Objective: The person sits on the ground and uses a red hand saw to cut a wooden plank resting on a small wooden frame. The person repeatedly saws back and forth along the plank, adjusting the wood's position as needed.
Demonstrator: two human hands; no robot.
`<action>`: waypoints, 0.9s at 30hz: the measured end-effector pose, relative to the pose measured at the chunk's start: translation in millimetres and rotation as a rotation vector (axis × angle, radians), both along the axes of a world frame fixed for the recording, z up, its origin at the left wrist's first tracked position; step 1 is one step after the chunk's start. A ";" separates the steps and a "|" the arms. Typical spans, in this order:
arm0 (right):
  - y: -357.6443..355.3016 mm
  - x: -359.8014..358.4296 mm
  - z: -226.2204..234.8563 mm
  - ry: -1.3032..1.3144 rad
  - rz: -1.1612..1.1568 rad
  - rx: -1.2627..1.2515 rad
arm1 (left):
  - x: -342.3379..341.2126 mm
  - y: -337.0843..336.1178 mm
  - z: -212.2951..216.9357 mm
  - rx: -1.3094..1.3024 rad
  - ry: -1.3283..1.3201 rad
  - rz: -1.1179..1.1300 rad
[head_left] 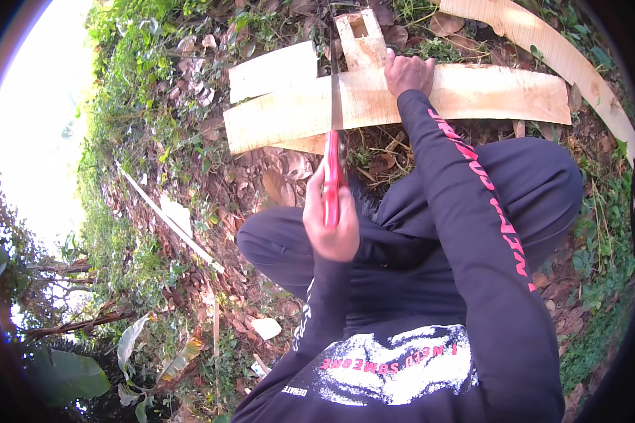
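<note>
The main worry here is the plank (370,102) shifting under the saw (331,166): it lies crosswise in front of the seated person, low over uneven ground (289,169) strewn with dry leaves, with a block (365,56) with a squared hole meeting its far edge and a short board (274,70) beside its left part. The left grip (331,225) is wrapped around the saw's red handle, the dark blade running away from the body across the plank; whether the teeth have bitten into the wood cannot be told. The right grip (409,74) bears down on the plank near its far edge, to the right of the blade, though how tightly its fingers clasp the wood is hidden. With only that one hand visibly steadying it, the plank could rock or swivel under a hard stroke, and its left part, reaching well beyond the blade, might sag and pinch the steel or split away along the grain. If the blade jumps sideways, the right grip is the likeliest thing hurt, being near the cutting line; a slip on the pull could also drive the handle toward the crossed legs (282,243).
</note>
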State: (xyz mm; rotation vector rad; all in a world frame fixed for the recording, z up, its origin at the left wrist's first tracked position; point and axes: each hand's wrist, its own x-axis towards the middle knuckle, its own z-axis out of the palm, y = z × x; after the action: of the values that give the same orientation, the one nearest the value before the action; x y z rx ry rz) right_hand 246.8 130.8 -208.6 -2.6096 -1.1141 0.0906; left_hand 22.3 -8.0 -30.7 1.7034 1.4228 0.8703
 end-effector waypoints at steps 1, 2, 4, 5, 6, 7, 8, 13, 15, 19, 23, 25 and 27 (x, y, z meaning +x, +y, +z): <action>5.6 0.0 -2.5 -0.026 -0.004 0.050 | -12.3 -18.9 11.8 -0.033 0.002 0.010; 5.5 -2.0 -11.0 -0.055 -0.010 0.083 | -22.1 -36.0 19.4 -0.061 -0.001 0.012; 1.7 -7.5 -17.3 -0.076 0.000 0.110 | -25.6 -40.9 24.5 -0.067 0.010 0.011; 2.7 -10.2 -15.5 -0.072 0.013 0.111 | -23.6 -37.6 22.3 -0.056 0.011 0.017; 4.4 -11.6 -12.5 -0.071 0.029 0.115 | -9.5 -17.1 11.5 -0.020 0.024 0.008; 2.3 -4.0 -14.9 -0.076 0.007 0.131 | 2.8 -3.3 4.4 0.000 0.028 0.002; 1.3 -4.4 -17.8 -0.065 0.004 0.148 | 12.4 8.9 -1.8 0.023 0.037 0.010; 2.3 -5.4 -3.4 -0.042 -0.020 0.070 | -3.4 -21.6 0.1 -0.043 -0.038 0.053; 3.3 -5.7 -3.7 -0.056 0.003 0.100 | -23.7 -68.2 23.8 -0.097 -0.066 0.068; -1.6 -6.3 -4.2 -0.052 0.011 0.093 | -2.9 -40.9 1.8 0.040 -0.002 0.036; 1.7 -6.8 -3.9 -0.069 -0.004 0.125 | 22.4 -4.8 -7.0 0.102 -0.013 0.044; 1.9 -1.2 -7.4 -0.082 -0.024 0.138 | -4.4 -23.6 0.0 0.049 0.023 0.036; 8.2 2.0 -17.8 -0.145 -0.026 0.173 | -25.2 -62.9 37.2 -0.150 -0.071 0.067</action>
State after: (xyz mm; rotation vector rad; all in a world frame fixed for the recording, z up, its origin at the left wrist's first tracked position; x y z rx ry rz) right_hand 248.8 139.0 -226.4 -2.5077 -1.0819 -0.1951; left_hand -3.0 -71.0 6.5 1.5068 1.4670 0.8301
